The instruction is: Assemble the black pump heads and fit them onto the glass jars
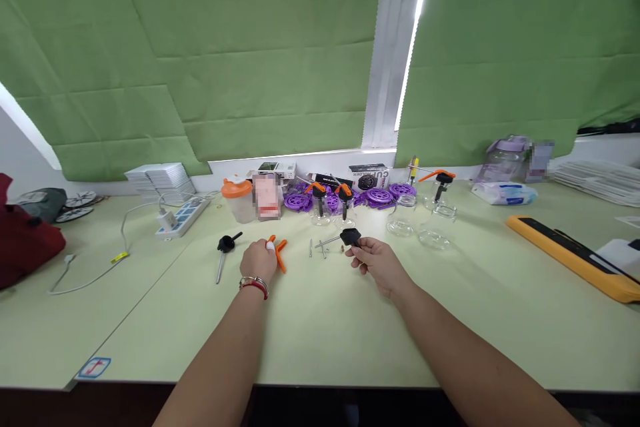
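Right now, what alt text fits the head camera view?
Two bare hands work at a pale green table: the right hand holds a black pump head, the left hand grips an orange piece. Clear jars stand behind.

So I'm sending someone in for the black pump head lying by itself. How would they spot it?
On the pale green table, look just left of the left hand. The black pump head lies flat there with its metal tube; the others stand in glass bottles and have orange levers.
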Tool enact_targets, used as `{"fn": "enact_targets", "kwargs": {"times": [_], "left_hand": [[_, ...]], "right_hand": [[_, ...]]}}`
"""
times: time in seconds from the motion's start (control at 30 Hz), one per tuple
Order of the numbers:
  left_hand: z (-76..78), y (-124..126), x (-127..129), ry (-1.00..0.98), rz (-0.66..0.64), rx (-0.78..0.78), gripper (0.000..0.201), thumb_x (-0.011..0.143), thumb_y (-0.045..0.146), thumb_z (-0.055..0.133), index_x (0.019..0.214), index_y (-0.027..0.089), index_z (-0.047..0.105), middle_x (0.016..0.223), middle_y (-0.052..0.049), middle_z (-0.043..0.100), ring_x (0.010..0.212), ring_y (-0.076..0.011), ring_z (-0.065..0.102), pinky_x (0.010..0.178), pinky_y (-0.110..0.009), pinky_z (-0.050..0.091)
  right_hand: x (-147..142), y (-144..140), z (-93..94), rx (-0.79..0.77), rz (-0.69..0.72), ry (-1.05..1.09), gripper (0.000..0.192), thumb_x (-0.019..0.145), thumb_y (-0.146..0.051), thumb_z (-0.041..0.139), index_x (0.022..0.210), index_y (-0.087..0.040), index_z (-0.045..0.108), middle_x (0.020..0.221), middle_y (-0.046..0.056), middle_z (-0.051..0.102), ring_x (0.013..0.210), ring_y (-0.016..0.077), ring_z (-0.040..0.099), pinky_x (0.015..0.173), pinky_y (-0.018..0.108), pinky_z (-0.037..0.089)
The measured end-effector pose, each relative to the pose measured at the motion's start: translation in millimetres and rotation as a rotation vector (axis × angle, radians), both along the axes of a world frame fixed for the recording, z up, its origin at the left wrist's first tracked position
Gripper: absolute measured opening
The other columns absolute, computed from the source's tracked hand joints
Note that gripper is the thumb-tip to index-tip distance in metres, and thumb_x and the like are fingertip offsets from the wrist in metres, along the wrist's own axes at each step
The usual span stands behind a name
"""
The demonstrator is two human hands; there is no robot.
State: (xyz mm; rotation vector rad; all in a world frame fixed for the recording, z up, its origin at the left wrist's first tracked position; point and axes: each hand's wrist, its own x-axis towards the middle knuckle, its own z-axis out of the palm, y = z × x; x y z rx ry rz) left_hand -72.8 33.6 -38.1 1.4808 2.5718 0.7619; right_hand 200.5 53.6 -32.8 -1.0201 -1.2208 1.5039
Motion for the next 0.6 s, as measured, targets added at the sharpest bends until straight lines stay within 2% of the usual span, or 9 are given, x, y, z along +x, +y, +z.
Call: {"fn": "enact_targets", "kwargs": {"times": [0.2, 0.3, 0.37, 0.47, 0.53, 0.6], "left_hand": [[-0.2, 1, 0, 0.000, -0.059, 0.002, 0.038, 0.087, 0.034, 0.032, 0.088, 0.016, 0.066, 0.102, -0.016, 0.064, 0.089, -0.0269, 0.060, 0.066, -0.033, 0.042], [4.2, -2, 0, 0.005, -0.042, 0.071, 0.037, 0.086, 0.031, 0.032, 0.096, 0.014, 0.064, 0.109, -0.017, 0.061, 0.098, -0.0278, 0.058, 0.076, -0.036, 0.043], [12.5, -9, 8, -0.012, -0.052, 0.169, 0.036, 0.086, 0.031, 0.034, 0.102, 0.013, 0.061, 0.113, -0.017, 0.059, 0.104, -0.0273, 0.055, 0.083, -0.036, 0.042], [29.7, -29, 36, -0.234, -0.254, 0.318, 0.033, 0.086, 0.034, 0.037, 0.104, 0.017, 0.058, 0.100, -0.009, 0.063, 0.092, -0.0220, 0.058, 0.079, -0.033, 0.045], [39.6, -45, 64, -0.441, -0.479, 0.259, 0.037, 0.087, 0.037, 0.038, 0.117, 0.019, 0.050, 0.092, -0.005, 0.063, 0.077, -0.0179, 0.059, 0.069, -0.030, 0.047], [45.6, -58, 89, -0.493, -0.680, 0.182, 0.044, 0.084, 0.038, 0.047, 0.125, 0.021, 0.043, 0.092, -0.004, 0.062, 0.079, -0.0170, 0.058, 0.069, -0.029, 0.047]], "right_hand": [[4, 3, -1.8, 0.015, 0.017, 0.007, 0.031, 0.065, -0.032, 0.068, 0.088, -0.014, 0.057, 0.085, 0.008, 0.068, 0.056, 0.0097, 0.056, 0.045, 0.020, 0.035], [3, 2, 0.5, 0.054, 0.017, -0.018, 0.028, 0.067, -0.031, 0.066, 0.087, -0.015, 0.057, 0.085, 0.008, 0.069, 0.057, 0.0099, 0.055, 0.046, 0.020, 0.035], [1, 0, 3.4, 0.112, 0.017, -0.056, 0.024, 0.069, -0.030, 0.063, 0.088, -0.015, 0.058, 0.087, 0.007, 0.069, 0.058, 0.0103, 0.055, 0.047, 0.021, 0.035], [-3, -8, 7.4, 0.266, 0.008, -0.128, 0.020, 0.073, -0.026, 0.057, 0.090, -0.016, 0.060, 0.087, 0.005, 0.068, 0.060, 0.0114, 0.056, 0.054, 0.024, 0.041], [-7, -16, 8.0, 0.428, 0.018, -0.224, 0.018, 0.076, -0.022, 0.053, 0.091, -0.018, 0.063, 0.082, 0.003, 0.068, 0.062, 0.0127, 0.057, 0.061, 0.026, 0.044], [-11, -25, 6.6, 0.624, 0.073, -0.371, 0.021, 0.079, -0.018, 0.049, 0.092, -0.019, 0.065, 0.076, 0.002, 0.067, 0.066, 0.0146, 0.058, 0.064, 0.027, 0.044]]}}
